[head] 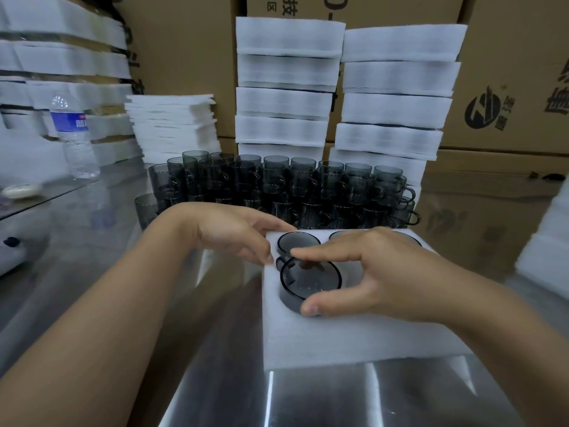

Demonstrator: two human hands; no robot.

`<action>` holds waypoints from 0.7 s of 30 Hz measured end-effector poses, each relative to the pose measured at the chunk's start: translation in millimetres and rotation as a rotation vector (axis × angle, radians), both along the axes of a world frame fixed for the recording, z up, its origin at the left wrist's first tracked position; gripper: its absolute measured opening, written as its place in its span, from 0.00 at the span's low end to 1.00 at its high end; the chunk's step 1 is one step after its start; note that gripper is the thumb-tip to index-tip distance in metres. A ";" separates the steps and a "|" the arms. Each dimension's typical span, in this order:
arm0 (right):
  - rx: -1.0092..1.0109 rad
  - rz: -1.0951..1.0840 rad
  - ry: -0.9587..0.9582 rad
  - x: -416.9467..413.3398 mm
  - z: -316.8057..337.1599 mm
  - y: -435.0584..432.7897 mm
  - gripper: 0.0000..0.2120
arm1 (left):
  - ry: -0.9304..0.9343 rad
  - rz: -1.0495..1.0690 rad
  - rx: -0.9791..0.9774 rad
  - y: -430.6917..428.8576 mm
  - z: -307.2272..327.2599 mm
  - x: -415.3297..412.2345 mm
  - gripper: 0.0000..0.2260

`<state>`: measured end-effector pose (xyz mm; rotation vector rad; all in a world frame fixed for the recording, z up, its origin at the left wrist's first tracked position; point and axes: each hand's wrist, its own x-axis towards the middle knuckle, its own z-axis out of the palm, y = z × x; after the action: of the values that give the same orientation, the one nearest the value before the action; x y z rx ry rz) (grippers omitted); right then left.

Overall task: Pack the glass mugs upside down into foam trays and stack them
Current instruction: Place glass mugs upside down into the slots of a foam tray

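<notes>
A white foam tray (pixel 338 337) lies on the steel table in front of me. A smoky glass mug (pixel 311 280) sits upside down in its near-left hole, and my right hand (pixel 378 272) grips it between thumb and fingers. Behind it another upturned mug (pixel 297 241) fills the far-left hole; further mugs to the right are mostly hidden by my right hand. My left hand (pixel 234 229) rests with its fingertips on the tray's left edge, fingers apart. Several loose dark glass mugs (pixel 277 189) stand upright in rows behind the tray.
Two tall stacks of filled foam trays (pixel 391 100) rise behind the mugs, with a pile of flat foam sheets (pixel 172 124) to the left. A water bottle (pixel 75 140) stands on a glass shelf at left. Cardboard boxes (pixel 508 87) line the back and right.
</notes>
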<state>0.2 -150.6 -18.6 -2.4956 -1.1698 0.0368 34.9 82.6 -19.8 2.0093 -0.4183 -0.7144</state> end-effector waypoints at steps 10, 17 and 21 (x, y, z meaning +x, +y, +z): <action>0.028 0.028 0.094 11.3 -3.6 -0.7 0.33 | -0.066 -0.012 0.104 -2.0 -0.4 -2.1 0.25; 0.113 0.062 0.266 17.0 -12.9 -5.6 0.26 | -0.147 -0.020 0.417 -1.8 5.7 -4.4 0.55; 0.308 -0.127 0.248 21.6 -13.3 -7.0 0.31 | -0.109 -0.022 0.490 -0.6 9.1 -4.0 0.61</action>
<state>21.8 -157.6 -31.9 -2.2140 -0.8449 0.1187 30.9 82.1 -10.7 2.5154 -0.3518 -0.7778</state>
